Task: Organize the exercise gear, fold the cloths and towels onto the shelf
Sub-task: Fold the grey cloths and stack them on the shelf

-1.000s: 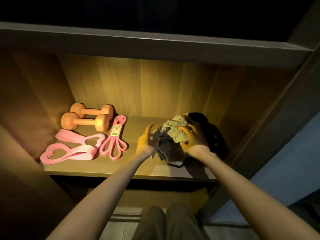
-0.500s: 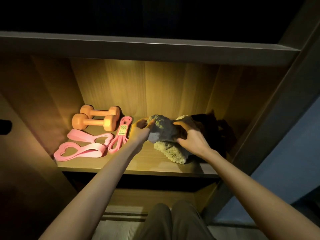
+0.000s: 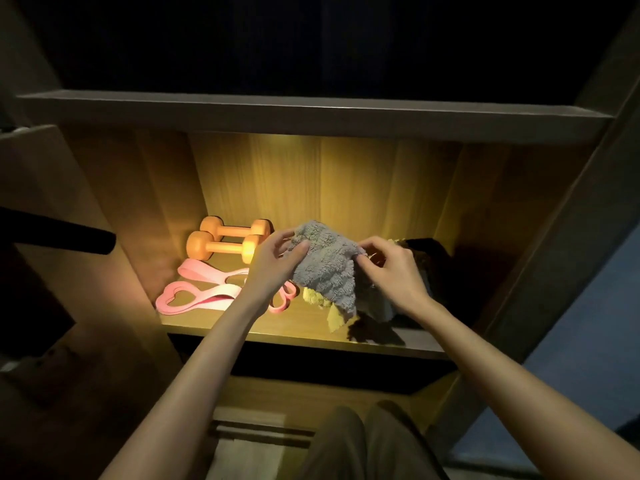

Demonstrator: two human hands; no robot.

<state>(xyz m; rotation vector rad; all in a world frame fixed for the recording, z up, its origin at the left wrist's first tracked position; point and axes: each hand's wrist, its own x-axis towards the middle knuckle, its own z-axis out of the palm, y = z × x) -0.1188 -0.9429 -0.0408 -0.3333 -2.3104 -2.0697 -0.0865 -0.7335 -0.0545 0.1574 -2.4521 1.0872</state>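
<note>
A grey fluffy cloth (image 3: 327, 268) hangs above the lit wooden shelf (image 3: 277, 329). My left hand (image 3: 275, 263) pinches its left top edge and my right hand (image 3: 391, 268) pinches its right top edge. A yellow cloth (image 3: 320, 301) shows under the grey one, touching the shelf. Dark cloth (image 3: 434, 268) lies in shadow at the shelf's right. Two orange dumbbells (image 3: 225, 239) lie at the back left, with pink resistance bands (image 3: 204, 289) in front of them; my left wrist partly hides another pink band (image 3: 285, 299).
An upper shelf board (image 3: 311, 114) overhangs the compartment. Wooden side walls close it left and right. A dark bar (image 3: 59, 233) sticks in from the left. My knees (image 3: 363, 441) show below, by a lower shelf.
Both hands have lifted the grey cloth off the yellow one and spread it between them. The camera has drawn back and shifted, so the shelf sits higher and more to the right.
</note>
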